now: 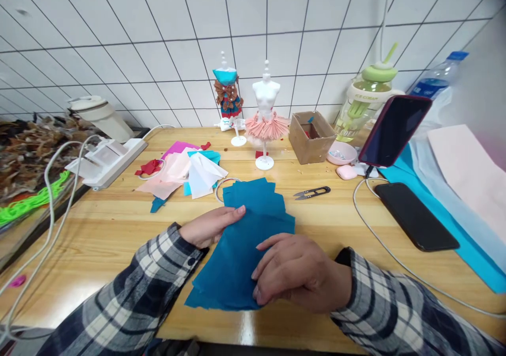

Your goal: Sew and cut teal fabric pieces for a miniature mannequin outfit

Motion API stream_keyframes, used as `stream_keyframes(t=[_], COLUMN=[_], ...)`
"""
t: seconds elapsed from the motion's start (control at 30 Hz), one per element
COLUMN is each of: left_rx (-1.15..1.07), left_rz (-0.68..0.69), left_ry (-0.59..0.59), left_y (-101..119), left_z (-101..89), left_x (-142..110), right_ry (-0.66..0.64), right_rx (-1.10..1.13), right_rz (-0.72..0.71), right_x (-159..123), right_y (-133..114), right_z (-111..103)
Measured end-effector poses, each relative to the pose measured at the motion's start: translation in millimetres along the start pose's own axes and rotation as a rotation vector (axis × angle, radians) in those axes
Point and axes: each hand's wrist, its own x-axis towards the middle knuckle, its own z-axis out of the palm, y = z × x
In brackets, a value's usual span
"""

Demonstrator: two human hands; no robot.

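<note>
A layered piece of teal-blue sheets [247,234], thin paper or cloth, is held just over the table's near middle. My left hand [213,224] grips its left edge, thumb on top and the other fingers mostly hidden beneath. Over its lower right part, my right hand [294,269] is curled, with thumb and forefinger close together at the sheets' surface. Small black thread snips [312,193] lie beyond my right hand. Past the sheets stands a white mini dress form [266,95] with a pink ruffled skirt [266,128].
Behind are a second dressed form [229,95], a cardboard box [312,137] and a pink dish [341,153]. Fabric-like scraps [174,171] lie left, near a power strip [108,161] with trailing cables. Two phones [417,214], a drink bottle [367,97] and coloured sheets [470,240] occupy the right.
</note>
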Motion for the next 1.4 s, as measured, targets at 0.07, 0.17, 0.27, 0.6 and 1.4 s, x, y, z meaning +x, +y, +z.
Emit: stream_keyframes(t=[0.07,0.17,0.27,0.6,1.4], left_rx=[-0.063,-0.147,-0.13,0.045,-0.239], left_rz=[-0.035,-0.037,0.022,0.298,0.364], left_ry=[-0.026,-0.017,-0.027,0.068,0.119], left_y=[-0.4,-0.5,-1.4,-11.3,-6.1], left_z=[6.8,11.7,15.9,25.5,24.2], left_x=[4.3,9.5,12.0,23.9,17.1], right_ry=[-0.081,-0.229,-0.345,-0.516,-0.569], right_rx=[0.013,0.026,0.018,0.046,-0.088], right_rz=[-0.006,0.011,0.022,0.107,0.188], right_x=[-1.9,-6.4,-9.4,-8.3,-12.9], right_y=[0.5,1.8,-0.1,0.2,9.8], right_z=[5.1,14.1,21.6,32.8,38.7])
